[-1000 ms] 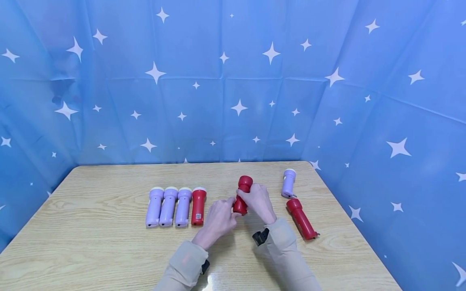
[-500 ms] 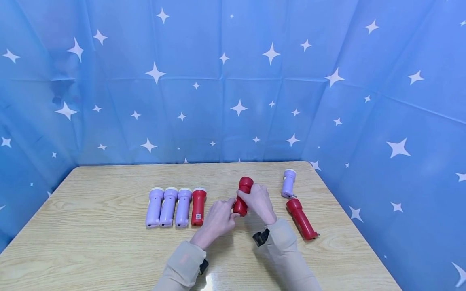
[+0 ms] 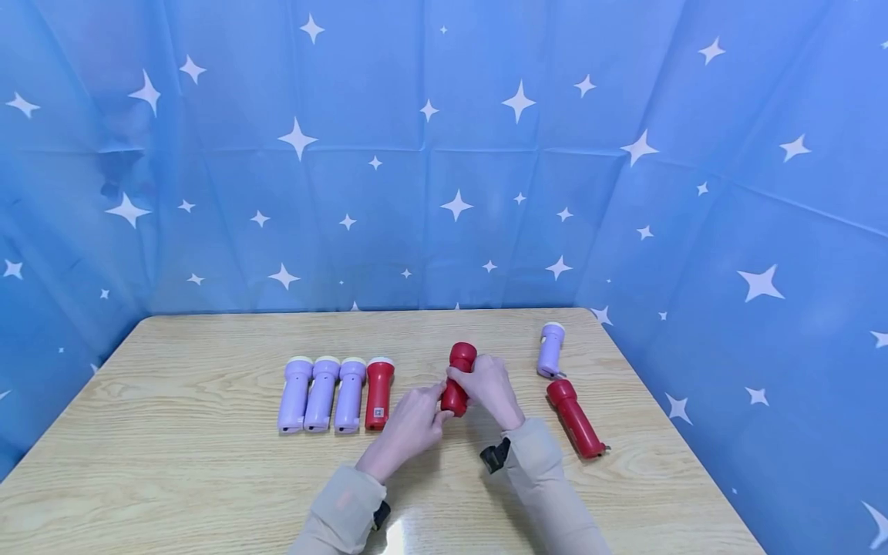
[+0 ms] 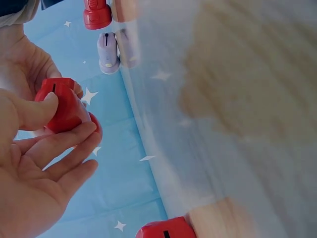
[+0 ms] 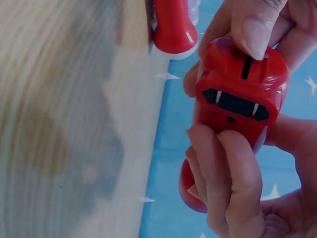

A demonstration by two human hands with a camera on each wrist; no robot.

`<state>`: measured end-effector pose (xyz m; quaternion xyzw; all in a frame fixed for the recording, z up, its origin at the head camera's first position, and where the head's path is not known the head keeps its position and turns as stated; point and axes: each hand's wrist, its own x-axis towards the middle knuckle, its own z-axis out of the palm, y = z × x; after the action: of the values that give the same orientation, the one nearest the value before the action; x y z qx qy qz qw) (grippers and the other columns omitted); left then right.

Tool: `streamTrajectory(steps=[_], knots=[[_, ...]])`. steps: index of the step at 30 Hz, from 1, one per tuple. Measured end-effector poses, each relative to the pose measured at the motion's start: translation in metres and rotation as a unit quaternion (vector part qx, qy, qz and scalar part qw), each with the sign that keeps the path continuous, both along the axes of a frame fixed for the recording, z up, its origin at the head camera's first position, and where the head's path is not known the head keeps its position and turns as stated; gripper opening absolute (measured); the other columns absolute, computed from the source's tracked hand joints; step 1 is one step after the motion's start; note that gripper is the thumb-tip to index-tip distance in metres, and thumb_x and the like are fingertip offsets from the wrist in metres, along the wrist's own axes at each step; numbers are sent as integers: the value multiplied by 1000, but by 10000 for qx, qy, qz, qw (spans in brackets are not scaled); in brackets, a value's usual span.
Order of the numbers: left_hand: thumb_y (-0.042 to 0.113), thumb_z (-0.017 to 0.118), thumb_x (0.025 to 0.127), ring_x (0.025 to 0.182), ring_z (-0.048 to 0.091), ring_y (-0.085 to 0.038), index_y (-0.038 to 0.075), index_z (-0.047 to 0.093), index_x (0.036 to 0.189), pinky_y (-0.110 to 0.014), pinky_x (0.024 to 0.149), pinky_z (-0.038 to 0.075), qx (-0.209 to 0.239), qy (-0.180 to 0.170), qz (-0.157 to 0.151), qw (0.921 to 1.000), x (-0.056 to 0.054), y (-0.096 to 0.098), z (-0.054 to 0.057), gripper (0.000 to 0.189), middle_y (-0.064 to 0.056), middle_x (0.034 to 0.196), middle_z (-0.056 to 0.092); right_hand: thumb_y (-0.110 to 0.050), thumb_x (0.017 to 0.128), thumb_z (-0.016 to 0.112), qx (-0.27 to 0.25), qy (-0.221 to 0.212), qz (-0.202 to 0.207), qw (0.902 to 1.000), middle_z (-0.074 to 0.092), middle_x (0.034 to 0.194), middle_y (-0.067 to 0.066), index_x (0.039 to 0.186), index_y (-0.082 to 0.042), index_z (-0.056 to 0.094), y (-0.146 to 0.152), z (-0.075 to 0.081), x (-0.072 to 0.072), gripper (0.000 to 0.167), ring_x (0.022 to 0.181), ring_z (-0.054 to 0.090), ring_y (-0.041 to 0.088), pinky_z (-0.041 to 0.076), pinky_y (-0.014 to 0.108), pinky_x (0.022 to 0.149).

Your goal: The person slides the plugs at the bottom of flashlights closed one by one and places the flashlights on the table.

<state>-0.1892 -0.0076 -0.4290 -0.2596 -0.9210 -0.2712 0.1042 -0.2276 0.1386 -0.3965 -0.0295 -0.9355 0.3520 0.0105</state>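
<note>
Above the middle of the table, both hands hold a red flashlight [image 3: 455,395], its head pointing away from me. My right hand [image 3: 491,389] grips the body, its fingers [image 5: 237,171] curled round the side in the right wrist view. My left hand [image 3: 412,422] pinches the tail end, with the thumb [image 4: 35,110] by a dark slot. That tail end [image 5: 237,105] shows a dark recess with two metal prongs lying in it. Part of the body is hidden behind the fingers.
Left of the hands, three purple flashlights [image 3: 321,397] and a red flashlight [image 3: 378,395] lie side by side. On the right lie a purple flashlight [image 3: 550,351] and another red flashlight [image 3: 577,420], each with something small sticking out of its tail. A starry blue curtain [image 3: 388,193] hangs behind the table.
Both hands and the held red flashlight have shifted slightly toward me and to the left. The left forearm has drawn back a little. The other flashlights stay put.
</note>
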Motion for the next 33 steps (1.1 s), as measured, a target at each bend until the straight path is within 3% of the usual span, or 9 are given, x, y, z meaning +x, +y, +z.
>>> streamTrajectory(steps=[4,9,13,15,17,21,25,28,33], knots=[[12,68,86,72,58,-14,-4,57,126,-20,62,48,-22,60,-41,10000,1,-4,-3,44,-10,86,68,-30,84,67,-102,92,-10,9999,63,61,9,78,-1,61,-1,-6,-2,31,49,60,17,47,22,45],[9,65,87,96,67,-26,-2,61,120,-37,77,56,100,-39,36,9999,0,-13,1,35,-17,107,69,-29,85,67,-399,15,65,9992,64,66,10,77,-1,60,-2,-12,-4,30,54,65,23,51,24,47],[7,67,84,103,64,-34,-4,63,114,-43,86,53,28,343,561,9978,-2,-28,6,32,-20,108,69,-29,85,67,-539,-81,173,9984,64,69,11,81,0,59,-5,-19,-5,30,55,66,24,53,26,48],[7,70,81,103,62,-36,-4,64,111,-44,89,51,-177,638,972,9931,-3,-37,7,33,-20,106,69,-29,85,67,-541,-113,259,9981,64,69,10,81,0,59,-8,-22,-5,30,53,65,22,52,26,48],[11,70,81,110,58,-43,-4,63,113,-51,93,47,-427,642,1453,9864,-3,-45,8,36,-23,113,66,-29,85,67,-548,-218,323,9977,62,69,10,82,-1,58,-12,-24,-4,30,51,62,19,51,25,48],[26,63,89,132,30,-56,0,53,130,-73,96,31,-799,-395,2113,9733,-2,-56,8,49,-28,139,45,-31,86,68,-677,-449,479,9955,63,72,9,85,-1,59,-22,-27,-4,31,51,61,15,53,26,50],[32,52,96,139,6,-58,5,39,143,-84,92,17,-843,-1477,2278,9587,-1,-60,9,56,-27,151,26,-33,86,68,-716,-607,694,9932,65,73,9,84,-1,60,-32,-29,-7,33,52,62,14,55,28,54],[29,50,97,140,2,-57,8,36,146,-85,92,14,-811,-1801,2290,9532,-1,-62,9,55,-27,152,24,-33,86,68,-697,-674,824,9919,64,72,8,84,-2,60,-40,-31,-8,32,53,62,14,55,28,54],[24,52,96,139,-2,-59,11,37,146,-86,91,11,-831,-1936,2196,9526,0,-63,8,54,-27,154,20,-33,86,68,-603,-801,922,9907,64,71,8,83,-2,60,-51,-34,-11,32,54,62,15,53,25,53]])
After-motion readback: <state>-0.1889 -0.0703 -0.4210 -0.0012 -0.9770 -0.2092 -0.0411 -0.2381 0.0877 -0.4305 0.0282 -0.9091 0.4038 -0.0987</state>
